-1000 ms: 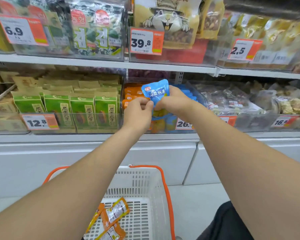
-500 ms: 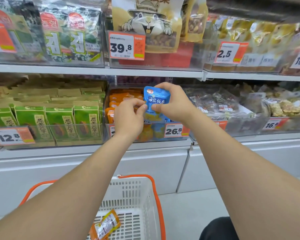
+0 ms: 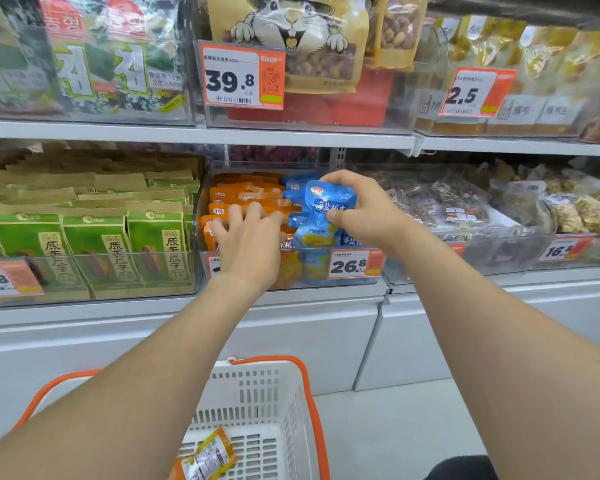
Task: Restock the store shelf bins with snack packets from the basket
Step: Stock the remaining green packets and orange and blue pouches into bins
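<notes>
Grip of right hand (image 3: 368, 216) pinches blue packet (image 3: 321, 218); left hand (image 3: 248, 244) presses orange packets (image 3: 246, 194) spread-fingered.

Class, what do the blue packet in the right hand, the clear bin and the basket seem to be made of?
Blue packet: glossy plastic film, likely; it shines and creases. Clear bin: rigid transparent plastic; packets show through its wall. Basket: white moulded plastic, matte, with slotted walls.

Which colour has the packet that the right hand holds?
The packet is blue, with white characters and some yellow lower down; the head view shows it.
</notes>
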`<action>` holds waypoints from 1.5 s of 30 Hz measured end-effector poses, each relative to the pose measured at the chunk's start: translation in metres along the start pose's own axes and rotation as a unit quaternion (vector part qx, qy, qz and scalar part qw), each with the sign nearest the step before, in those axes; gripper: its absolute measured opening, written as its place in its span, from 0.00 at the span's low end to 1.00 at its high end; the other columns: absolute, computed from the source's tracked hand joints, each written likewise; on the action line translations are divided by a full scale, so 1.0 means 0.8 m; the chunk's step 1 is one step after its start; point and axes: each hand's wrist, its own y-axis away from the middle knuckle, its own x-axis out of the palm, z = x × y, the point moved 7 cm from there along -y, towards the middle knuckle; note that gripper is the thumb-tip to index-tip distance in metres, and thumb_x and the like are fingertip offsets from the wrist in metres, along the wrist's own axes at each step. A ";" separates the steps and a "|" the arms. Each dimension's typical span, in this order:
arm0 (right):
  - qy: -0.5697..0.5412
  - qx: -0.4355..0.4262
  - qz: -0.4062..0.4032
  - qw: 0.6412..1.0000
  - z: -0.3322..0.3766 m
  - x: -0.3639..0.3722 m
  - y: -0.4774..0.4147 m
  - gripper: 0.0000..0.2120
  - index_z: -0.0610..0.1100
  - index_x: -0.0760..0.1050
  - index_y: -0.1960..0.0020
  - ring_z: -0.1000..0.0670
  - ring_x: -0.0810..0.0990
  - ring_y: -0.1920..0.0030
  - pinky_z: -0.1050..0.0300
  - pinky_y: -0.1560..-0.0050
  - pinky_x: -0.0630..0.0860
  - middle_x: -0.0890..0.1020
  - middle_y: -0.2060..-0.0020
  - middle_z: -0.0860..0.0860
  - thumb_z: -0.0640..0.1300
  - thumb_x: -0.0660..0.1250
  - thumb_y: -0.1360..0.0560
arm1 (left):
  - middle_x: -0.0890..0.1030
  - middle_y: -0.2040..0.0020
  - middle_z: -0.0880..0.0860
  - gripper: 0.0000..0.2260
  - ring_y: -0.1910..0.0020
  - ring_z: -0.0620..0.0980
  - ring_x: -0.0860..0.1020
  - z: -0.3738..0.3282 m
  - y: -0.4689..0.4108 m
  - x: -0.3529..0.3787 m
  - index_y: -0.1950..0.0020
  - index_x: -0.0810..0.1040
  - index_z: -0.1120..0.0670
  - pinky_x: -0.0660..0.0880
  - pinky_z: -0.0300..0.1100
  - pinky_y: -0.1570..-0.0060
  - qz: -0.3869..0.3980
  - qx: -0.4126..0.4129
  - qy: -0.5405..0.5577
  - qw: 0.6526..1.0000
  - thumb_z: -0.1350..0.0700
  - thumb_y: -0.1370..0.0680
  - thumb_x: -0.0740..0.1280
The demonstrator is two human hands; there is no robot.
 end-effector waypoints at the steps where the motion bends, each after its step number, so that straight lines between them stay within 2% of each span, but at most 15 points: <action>1: 0.015 -0.004 0.004 1.000 -0.001 0.004 -0.003 0.22 0.51 0.77 0.36 0.57 0.78 0.68 0.59 0.70 0.75 0.80 0.43 0.45 0.30 0.68 0.23 | 0.75 0.37 0.53 0.10 0.36 0.60 0.67 0.002 -0.002 0.001 0.35 0.79 0.43 0.61 0.57 0.42 -0.001 -0.011 0.004 1.000 0.53 0.15 0.66; 4: 0.092 -0.016 0.012 0.996 0.004 0.013 -0.006 0.23 0.54 0.77 0.35 0.61 0.76 0.73 0.62 0.67 0.75 0.76 0.39 0.46 0.33 0.67 0.24 | 0.76 0.38 0.54 0.12 0.37 0.60 0.69 0.005 -0.006 0.002 0.38 0.80 0.42 0.61 0.56 0.42 -0.011 -0.042 0.015 0.999 0.58 0.16 0.66; 6: 0.174 -0.008 0.022 0.985 0.003 0.022 -0.007 0.24 0.58 0.75 0.32 0.52 0.80 0.51 0.50 0.43 0.76 0.74 0.33 0.48 0.39 0.68 0.25 | 0.76 0.39 0.54 0.12 0.38 0.61 0.71 0.006 -0.006 0.001 0.38 0.81 0.43 0.62 0.56 0.41 -0.016 -0.053 0.017 0.998 0.58 0.16 0.66; 7: 0.215 -0.004 0.024 0.976 0.003 0.025 -0.007 0.24 0.58 0.74 0.31 0.46 0.75 0.38 0.46 0.35 0.67 0.74 0.32 0.49 0.41 0.68 0.24 | 0.76 0.39 0.54 0.12 0.39 0.61 0.72 0.004 -0.006 0.000 0.38 0.81 0.43 0.62 0.56 0.40 -0.020 -0.052 0.016 0.998 0.58 0.16 0.66; 9: 0.296 -0.010 0.024 0.955 0.004 0.028 -0.009 0.23 0.58 0.73 0.28 0.41 0.64 0.31 0.47 0.39 0.57 0.76 0.35 0.51 0.46 0.68 0.21 | 0.75 0.41 0.54 0.11 0.41 0.60 0.73 0.001 -0.008 -0.001 0.40 0.82 0.44 0.63 0.57 0.39 -0.028 -0.042 0.018 0.999 0.59 0.17 0.67; 13: 0.410 -0.017 0.050 0.910 0.008 0.040 -0.012 0.20 0.60 0.74 0.28 0.41 0.63 0.36 0.46 0.43 0.57 0.78 0.47 0.50 0.53 0.68 0.19 | 0.71 0.48 0.50 0.10 0.48 0.57 0.76 0.007 -0.014 0.004 0.42 0.84 0.44 0.63 0.55 0.38 -0.025 -0.027 0.071 0.997 0.58 0.16 0.66; 18: 0.513 -0.041 0.076 0.854 0.007 0.055 -0.008 0.15 0.57 0.80 0.35 0.40 0.64 0.39 0.43 0.41 0.60 0.72 0.45 0.49 0.55 0.69 0.20 | 0.75 0.48 0.49 0.11 0.43 0.56 0.75 0.010 -0.014 0.011 0.40 0.83 0.44 0.62 0.55 0.39 -0.021 0.001 0.094 0.995 0.57 0.15 0.64; 23: 0.491 -0.052 0.044 0.868 0.012 0.058 0.001 0.13 0.49 0.79 0.42 0.42 0.64 0.46 0.45 0.44 0.62 0.72 0.47 0.48 0.45 0.65 0.26 | 0.77 0.38 0.50 0.12 0.36 0.57 0.71 0.009 -0.001 0.003 0.34 0.77 0.46 0.60 0.57 0.35 -0.058 0.063 0.083 0.993 0.56 0.16 0.67; 25: 0.432 -0.061 0.017 0.900 0.023 0.054 0.009 0.15 0.48 0.75 0.44 0.44 0.68 0.48 0.46 0.45 0.68 0.74 0.48 0.48 0.43 0.66 0.30 | 0.76 0.39 0.51 0.12 0.39 0.57 0.72 0.014 0.006 -0.014 0.35 0.77 0.48 0.64 0.55 0.39 -0.106 0.094 0.095 0.985 0.55 0.18 0.70; 28: 0.357 -0.066 0.024 0.932 0.043 0.058 0.024 0.06 0.47 0.76 0.58 0.44 0.76 0.57 0.47 0.57 0.80 0.80 0.61 0.49 0.43 0.64 0.34 | 0.76 0.51 0.48 0.05 0.49 0.55 0.74 0.023 0.021 -0.039 0.47 0.77 0.50 0.70 0.51 0.52 -0.127 0.135 0.141 0.973 0.52 0.20 0.71; 31: 0.353 -0.051 0.130 0.925 0.045 0.099 0.040 0.08 0.45 0.77 0.66 0.44 0.78 0.63 0.47 0.62 0.82 0.80 0.68 0.48 0.46 0.61 0.37 | 0.77 0.66 0.45 0.08 0.64 0.53 0.76 0.038 0.040 -0.039 0.56 0.75 0.47 0.70 0.46 0.66 -0.049 0.115 0.130 0.984 0.45 0.21 0.67; 33: 0.347 -0.014 0.231 0.909 0.033 0.134 0.055 0.09 0.42 0.80 0.64 0.44 0.81 0.64 0.44 0.60 0.84 0.82 0.67 0.44 0.44 0.62 0.36 | 0.78 0.66 0.46 0.12 0.64 0.54 0.77 0.045 0.054 -0.020 0.60 0.76 0.47 0.69 0.43 0.68 0.047 0.119 0.061 0.990 0.43 0.21 0.64; 39: 0.422 0.044 0.453 0.784 0.017 0.226 0.112 0.09 0.46 0.81 0.49 0.47 0.85 0.56 0.46 0.48 0.84 0.86 0.57 0.49 0.43 0.63 0.24 | 0.81 0.48 0.51 0.09 0.50 0.57 0.80 0.105 0.137 0.067 0.46 0.82 0.46 0.77 0.47 0.55 0.399 0.118 -0.075 0.906 0.50 0.19 0.62; 43: 0.495 -0.028 0.479 0.725 0.027 0.282 0.148 0.08 0.47 0.71 0.58 0.45 0.78 0.57 0.49 0.53 0.79 0.76 0.58 0.49 0.44 0.63 0.20 | 0.81 0.41 0.50 0.11 0.39 0.56 0.78 0.154 0.171 0.105 0.41 0.81 0.47 0.68 0.57 0.33 0.443 0.067 -0.111 0.887 0.51 0.17 0.60; 45: 0.512 -0.051 0.494 0.701 0.028 0.311 0.168 0.04 0.45 0.72 0.53 0.49 0.73 0.63 0.51 0.59 0.75 0.73 0.59 0.49 0.41 0.63 0.19 | 0.80 0.40 0.51 0.12 0.37 0.56 0.77 0.175 0.200 0.134 0.40 0.79 0.48 0.62 0.61 0.30 0.450 0.026 -0.110 0.886 0.54 0.17 0.58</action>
